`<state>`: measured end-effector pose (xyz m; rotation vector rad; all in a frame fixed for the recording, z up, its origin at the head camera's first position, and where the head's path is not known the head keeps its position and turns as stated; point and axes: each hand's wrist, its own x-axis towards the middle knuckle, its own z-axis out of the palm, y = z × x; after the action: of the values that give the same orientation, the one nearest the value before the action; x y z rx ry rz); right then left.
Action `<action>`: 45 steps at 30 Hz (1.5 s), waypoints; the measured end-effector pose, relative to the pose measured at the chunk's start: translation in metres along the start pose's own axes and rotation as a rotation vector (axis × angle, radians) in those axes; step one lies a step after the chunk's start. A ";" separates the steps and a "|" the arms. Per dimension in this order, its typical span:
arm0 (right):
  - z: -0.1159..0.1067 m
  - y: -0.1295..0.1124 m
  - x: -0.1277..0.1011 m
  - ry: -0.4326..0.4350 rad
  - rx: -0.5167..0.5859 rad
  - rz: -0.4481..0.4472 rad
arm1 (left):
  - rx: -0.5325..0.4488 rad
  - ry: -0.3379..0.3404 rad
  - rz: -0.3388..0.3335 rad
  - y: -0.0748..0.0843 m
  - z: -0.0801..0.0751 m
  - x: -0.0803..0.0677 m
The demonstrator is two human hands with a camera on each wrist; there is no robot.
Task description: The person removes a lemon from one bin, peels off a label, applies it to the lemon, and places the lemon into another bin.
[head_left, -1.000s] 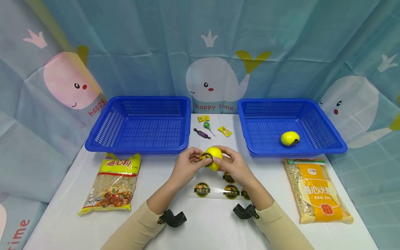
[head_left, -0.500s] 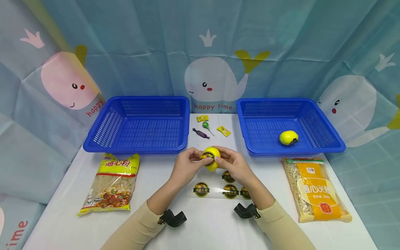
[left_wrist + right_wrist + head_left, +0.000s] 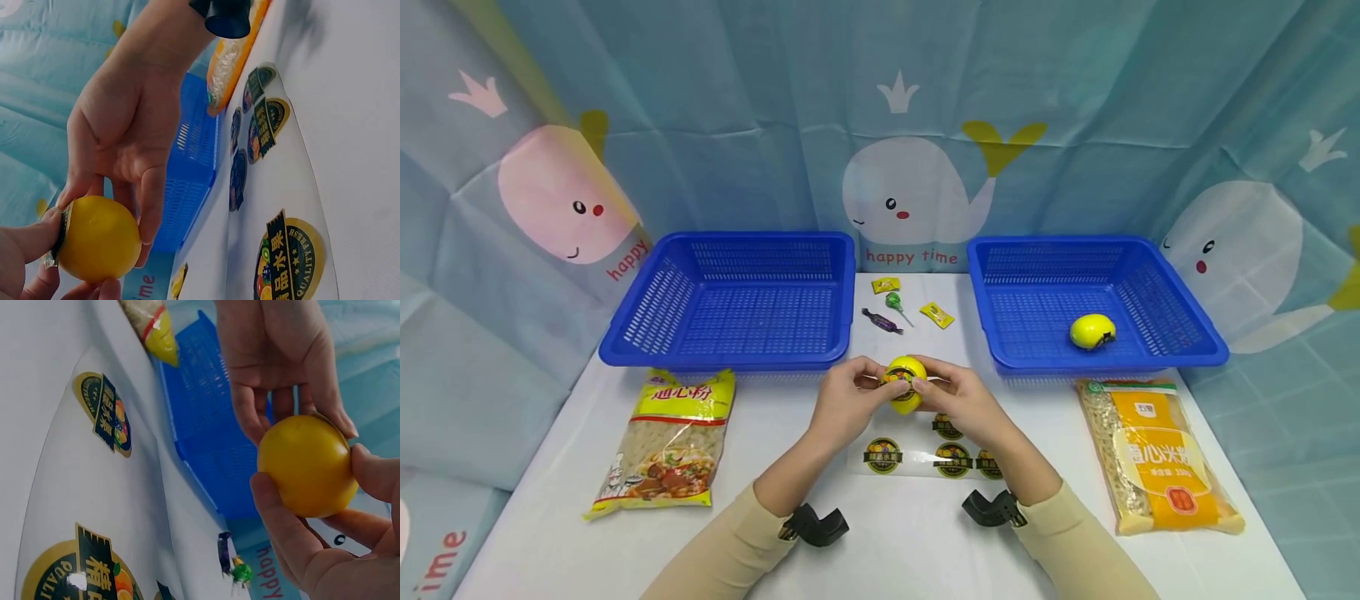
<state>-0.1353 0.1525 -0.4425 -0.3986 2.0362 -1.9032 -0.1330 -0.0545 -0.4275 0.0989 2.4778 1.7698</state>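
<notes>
In the head view a yellow lemon is held above the middle of the table between both hands. A dark round fruit label lies against its near side, and both thumbs press on it. My left hand grips the lemon from the left; my right hand holds it from the right. The left wrist view shows the label edge-on along the lemon, under the thumbs. Fingers curl round the lemon in the right wrist view. Below the hands lies a clear sheet bearing several such labels.
Two blue baskets stand at the back: the left basket, and the right basket with another lemon inside. Between them lie a lollipop and several wrapped candies. Food bags flank the hands: left bag, right bag.
The label, tilted off the lemon's left side a second ago, now lies flatter against its near face. Both hands keep hold of the lemon; it has turned and shifted slightly left.
</notes>
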 end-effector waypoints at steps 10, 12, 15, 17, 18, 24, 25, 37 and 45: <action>-0.002 0.002 0.001 -0.021 0.037 -0.008 | 0.000 0.003 -0.003 -0.001 -0.003 0.001; -0.002 0.003 0.001 -0.021 0.037 0.006 | -0.005 0.013 0.004 -0.002 -0.003 0.002; -0.001 0.004 0.002 -0.016 0.034 0.032 | -0.011 0.029 0.012 -0.002 -0.002 0.002; 0.000 0.005 0.002 -0.002 0.034 0.039 | -0.012 0.034 0.014 -0.001 -0.002 0.002; 0.000 0.005 0.002 0.007 0.040 0.041 | -0.013 0.033 0.013 0.000 -0.002 0.001; 0.001 0.006 0.002 0.033 0.059 0.024 | -0.012 0.030 0.005 0.001 -0.002 0.001; 0.001 0.006 0.002 0.030 0.059 0.018 | -0.014 0.031 0.003 0.001 -0.002 0.002; -0.002 0.004 -0.001 0.018 0.060 -0.004 | -0.032 0.011 -0.011 0.003 -0.004 0.001; -0.005 0.005 -0.005 0.007 0.102 0.004 | -0.041 -0.008 0.022 0.003 -0.004 0.000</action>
<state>-0.1328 0.1592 -0.4475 -0.3629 1.9336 -1.9986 -0.1340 -0.0575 -0.4230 0.1295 2.4428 1.8242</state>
